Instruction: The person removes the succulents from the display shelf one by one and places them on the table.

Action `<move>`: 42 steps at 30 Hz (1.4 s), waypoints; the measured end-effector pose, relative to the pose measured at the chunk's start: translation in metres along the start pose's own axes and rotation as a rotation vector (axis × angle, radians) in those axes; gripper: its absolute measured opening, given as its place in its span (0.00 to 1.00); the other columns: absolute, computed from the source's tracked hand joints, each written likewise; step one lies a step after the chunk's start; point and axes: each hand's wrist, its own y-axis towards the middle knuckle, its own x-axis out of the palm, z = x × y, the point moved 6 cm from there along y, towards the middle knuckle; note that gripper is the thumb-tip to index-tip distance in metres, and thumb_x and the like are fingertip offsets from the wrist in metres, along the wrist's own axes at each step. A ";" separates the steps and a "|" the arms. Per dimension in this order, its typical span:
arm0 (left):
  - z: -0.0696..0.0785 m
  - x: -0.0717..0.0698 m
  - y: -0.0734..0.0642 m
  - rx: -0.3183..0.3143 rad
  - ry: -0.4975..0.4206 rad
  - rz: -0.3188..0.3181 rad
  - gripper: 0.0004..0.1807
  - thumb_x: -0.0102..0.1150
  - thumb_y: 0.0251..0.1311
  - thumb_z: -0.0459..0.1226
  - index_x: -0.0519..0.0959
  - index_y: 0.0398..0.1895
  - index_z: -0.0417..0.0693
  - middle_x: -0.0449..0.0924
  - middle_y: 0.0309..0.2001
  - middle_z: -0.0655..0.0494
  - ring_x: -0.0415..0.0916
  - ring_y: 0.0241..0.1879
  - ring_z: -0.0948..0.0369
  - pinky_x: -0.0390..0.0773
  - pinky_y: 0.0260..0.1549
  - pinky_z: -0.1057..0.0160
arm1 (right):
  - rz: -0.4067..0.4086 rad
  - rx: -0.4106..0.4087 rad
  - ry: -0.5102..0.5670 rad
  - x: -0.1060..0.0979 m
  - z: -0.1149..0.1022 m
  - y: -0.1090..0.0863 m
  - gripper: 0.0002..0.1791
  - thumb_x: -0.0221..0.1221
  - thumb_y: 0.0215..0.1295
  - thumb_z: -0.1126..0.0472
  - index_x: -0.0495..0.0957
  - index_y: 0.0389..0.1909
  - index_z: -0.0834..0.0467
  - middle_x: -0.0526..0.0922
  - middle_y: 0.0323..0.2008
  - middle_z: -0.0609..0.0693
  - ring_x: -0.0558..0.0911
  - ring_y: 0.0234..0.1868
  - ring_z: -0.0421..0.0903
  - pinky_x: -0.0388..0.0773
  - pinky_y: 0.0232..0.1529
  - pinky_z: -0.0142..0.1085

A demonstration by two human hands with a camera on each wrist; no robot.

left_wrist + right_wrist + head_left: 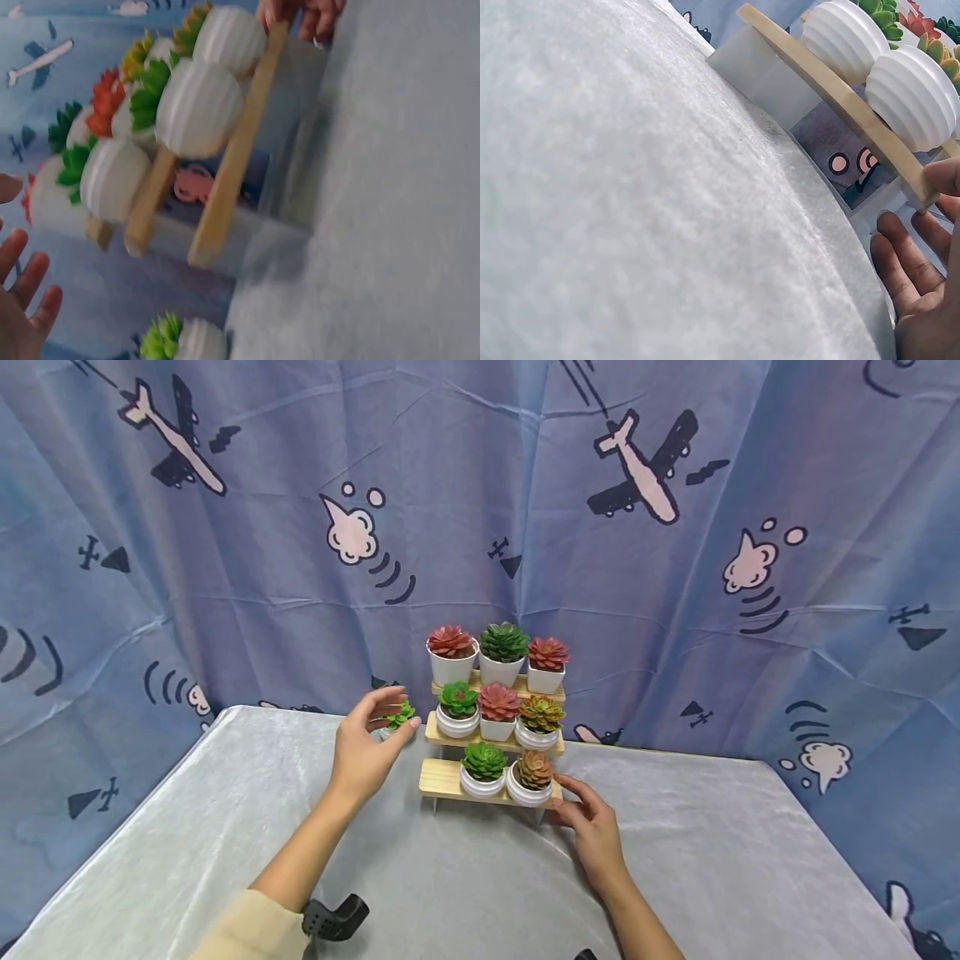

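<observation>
One green succulent in a ribbed white pot [401, 717] sits left of the three-tier pale-wood stand [441, 777]; left hand [365, 747] spread wide near it, right hand [596, 831] pinching the near tier's end, I should keep everything level.

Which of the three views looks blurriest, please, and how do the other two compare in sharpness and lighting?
Left wrist: blurriest and dim, the three-tier plant stand soft-edged; head: evenly lit, the dark green succulent fairly crisp; right wrist: brighter, the ridged white pots clearer, the tablecloth pale.
</observation>
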 end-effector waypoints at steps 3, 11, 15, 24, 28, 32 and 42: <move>0.013 0.007 0.002 0.021 -0.020 -0.022 0.24 0.70 0.59 0.34 0.78 0.59 0.43 0.84 0.54 0.47 0.82 0.54 0.51 0.80 0.55 0.48 | -0.007 -0.001 0.002 0.001 0.000 0.000 0.22 0.56 0.70 0.70 0.75 0.64 0.65 0.77 0.65 0.62 0.84 0.36 0.31 0.84 0.41 0.28; 0.033 0.022 0.002 0.029 -0.135 -0.053 0.24 0.70 0.60 0.34 0.77 0.60 0.41 0.83 0.55 0.41 0.81 0.56 0.48 0.81 0.56 0.45 | 0.015 -0.004 -0.008 -0.001 0.001 0.000 0.21 0.56 0.70 0.71 0.76 0.63 0.65 0.77 0.63 0.61 0.84 0.36 0.31 0.84 0.41 0.28; 0.033 0.026 -0.001 0.012 -0.174 -0.086 0.24 0.70 0.60 0.33 0.77 0.60 0.39 0.83 0.56 0.42 0.81 0.56 0.46 0.82 0.55 0.46 | 0.009 0.001 -0.001 0.000 0.001 -0.001 0.21 0.56 0.69 0.71 0.76 0.63 0.65 0.77 0.64 0.62 0.84 0.36 0.32 0.84 0.40 0.28; 0.029 0.037 -0.010 -0.006 -0.206 -0.191 0.25 0.72 0.56 0.32 0.78 0.58 0.39 0.83 0.56 0.42 0.81 0.55 0.47 0.81 0.55 0.44 | 0.021 0.003 -0.003 -0.001 0.001 0.000 0.21 0.56 0.69 0.71 0.76 0.63 0.65 0.77 0.63 0.62 0.84 0.35 0.33 0.85 0.40 0.29; 0.024 0.043 -0.014 -0.018 -0.202 -0.232 0.25 0.73 0.55 0.33 0.79 0.58 0.40 0.83 0.56 0.43 0.80 0.56 0.47 0.80 0.57 0.43 | 0.015 -0.001 -0.008 0.000 0.000 0.000 0.21 0.56 0.69 0.71 0.76 0.63 0.65 0.77 0.63 0.63 0.84 0.36 0.33 0.85 0.40 0.29; 0.019 0.049 -0.019 -0.010 -0.192 -0.268 0.26 0.74 0.54 0.32 0.79 0.58 0.42 0.83 0.56 0.43 0.80 0.56 0.47 0.80 0.58 0.45 | 0.016 -0.004 -0.007 0.000 0.001 -0.001 0.21 0.56 0.69 0.72 0.76 0.63 0.65 0.78 0.63 0.61 0.84 0.36 0.35 0.85 0.40 0.29; 0.010 0.067 -0.031 0.094 -0.199 -0.259 0.24 0.75 0.50 0.29 0.82 0.53 0.38 0.85 0.50 0.40 0.82 0.52 0.46 0.81 0.56 0.50 | 0.016 -0.017 0.007 -0.001 -0.001 -0.003 0.21 0.58 0.69 0.70 0.77 0.62 0.64 0.82 0.53 0.38 0.85 0.36 0.35 0.85 0.40 0.30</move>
